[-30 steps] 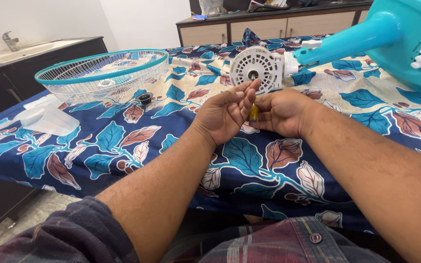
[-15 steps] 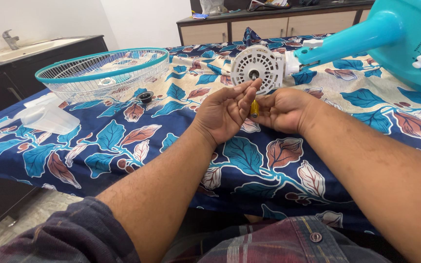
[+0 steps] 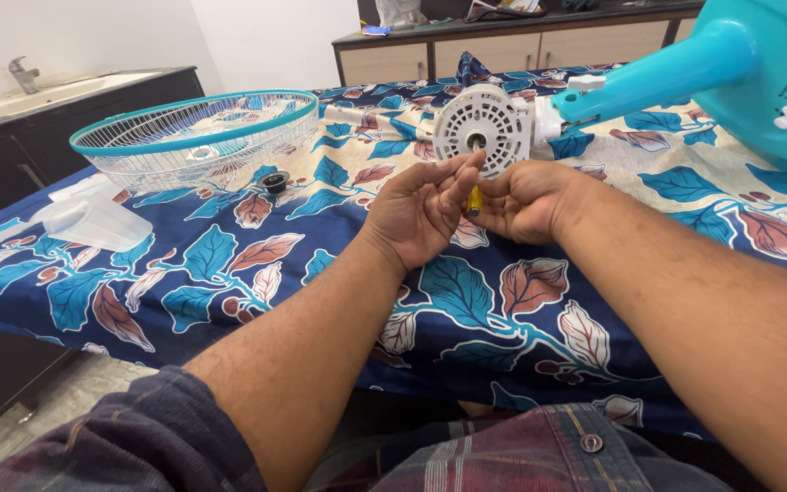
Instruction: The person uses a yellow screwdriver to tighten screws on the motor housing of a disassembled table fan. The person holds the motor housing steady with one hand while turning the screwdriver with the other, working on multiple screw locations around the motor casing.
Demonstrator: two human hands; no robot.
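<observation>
A bench (image 3: 229,273) draped in a blue cloth with a leaf and flower print filled the view, its near edge running just below the forearms and dropping to a pale floor on the left. Behind it stood a dark counter with a sink at far left and a row of wooden cabinets at the back.

The left hand (image 3: 421,210) and the right hand (image 3: 526,200) met over the middle of the cloth, fingertips touching. The right hand was curled shut around a small yellow-handled tool (image 3: 474,200), only a short piece of which showed between the two hands; the left hand was half open, palm up, its fingers resting against the tool and the right thumb. Whether the left hand gripped the tool could not be told.

Just beyond the fingertips lay a white round motor housing (image 3: 485,132), joined to a teal fan stand (image 3: 685,64) that stretched away past the right hand. Well off beyond the left hand sat a teal-rimmed wire fan guard (image 3: 193,137), a small black cap (image 3: 275,181) just beside it. Nearer the left edge lay a clear plastic blade (image 3: 93,221). Bare cloth lay open between the hands and the near edge.
</observation>
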